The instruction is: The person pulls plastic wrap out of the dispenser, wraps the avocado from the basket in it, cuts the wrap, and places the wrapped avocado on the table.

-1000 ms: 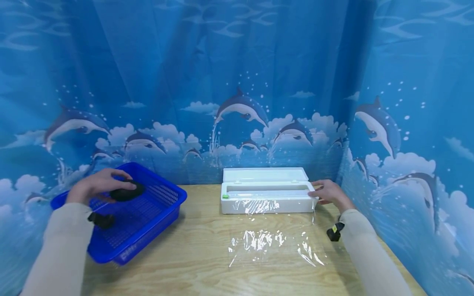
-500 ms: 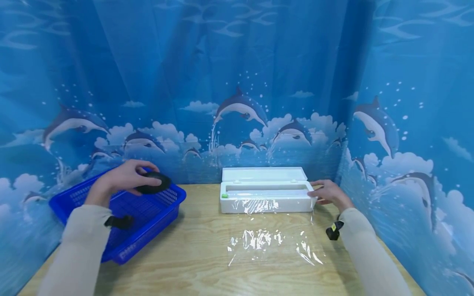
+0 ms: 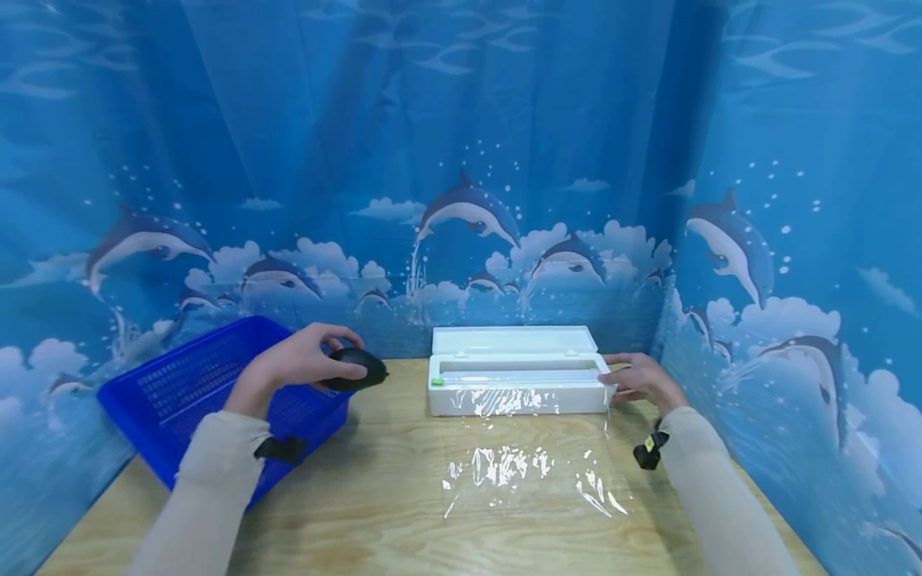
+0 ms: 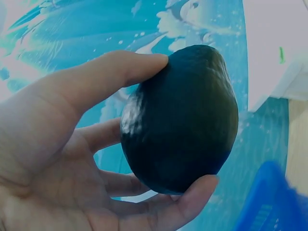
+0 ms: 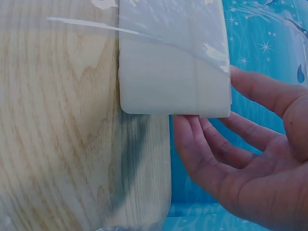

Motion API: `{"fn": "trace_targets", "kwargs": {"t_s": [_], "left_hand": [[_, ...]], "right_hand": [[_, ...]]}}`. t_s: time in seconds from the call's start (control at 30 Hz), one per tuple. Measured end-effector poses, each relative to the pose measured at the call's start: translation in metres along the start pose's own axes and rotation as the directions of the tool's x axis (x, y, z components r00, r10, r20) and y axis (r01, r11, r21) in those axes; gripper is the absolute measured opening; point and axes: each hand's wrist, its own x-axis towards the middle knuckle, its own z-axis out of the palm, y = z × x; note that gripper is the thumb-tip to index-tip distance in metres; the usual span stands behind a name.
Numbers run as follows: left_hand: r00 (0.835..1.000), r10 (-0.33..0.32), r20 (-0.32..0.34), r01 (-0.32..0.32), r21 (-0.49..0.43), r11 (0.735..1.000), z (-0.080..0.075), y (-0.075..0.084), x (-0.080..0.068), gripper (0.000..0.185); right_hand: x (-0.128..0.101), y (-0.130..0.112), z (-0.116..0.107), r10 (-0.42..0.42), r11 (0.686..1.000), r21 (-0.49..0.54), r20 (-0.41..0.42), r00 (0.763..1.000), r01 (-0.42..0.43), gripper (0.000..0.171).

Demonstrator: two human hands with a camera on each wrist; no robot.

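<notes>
Hovering above the right rim of the blue plastic mesh basket [image 3: 180,384], near the desk's back-left part, the dark egg-shaped avocado [image 3: 354,370] is being gripped between thumb and fingers of the left hand [image 3: 295,364]. The right hand [image 3: 637,376], fingers straight and relaxed, is touching the right end of the white rectangular film dispenser box [image 3: 515,376] at the desk's back edge. Clear plastic film [image 3: 533,468] is lying flat across the wooden desk [image 3: 403,512] before it.

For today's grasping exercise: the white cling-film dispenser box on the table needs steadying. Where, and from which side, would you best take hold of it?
Hold the dispenser box at its short right end, coming in from the right, where the right hand already lies with straight fingers. It is long and narrow, its lid is open behind, and film covers the front, so only the ends stay free.
</notes>
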Motion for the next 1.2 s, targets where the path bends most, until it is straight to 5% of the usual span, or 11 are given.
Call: {"fn": "trace_targets", "kwargs": {"t_s": [0.53, 1.2], "left_hand": [[0.998, 0.028, 0.053, -0.028, -0.009, 1.000, 0.067, 0.017, 0.027, 0.041], [0.978, 0.190, 0.087, -0.185, -0.056, 0.981, 0.158, 0.053, 0.053, 0.034]], "right_hand": [[0.002, 0.003, 0.001, -0.003, 0.998, 0.060, 0.011, 1.000, 0.003, 0.078], [0.006, 0.006, 0.000, 0.013, 0.999, 0.051, -0.006, 1.000, -0.013, 0.074]]}}
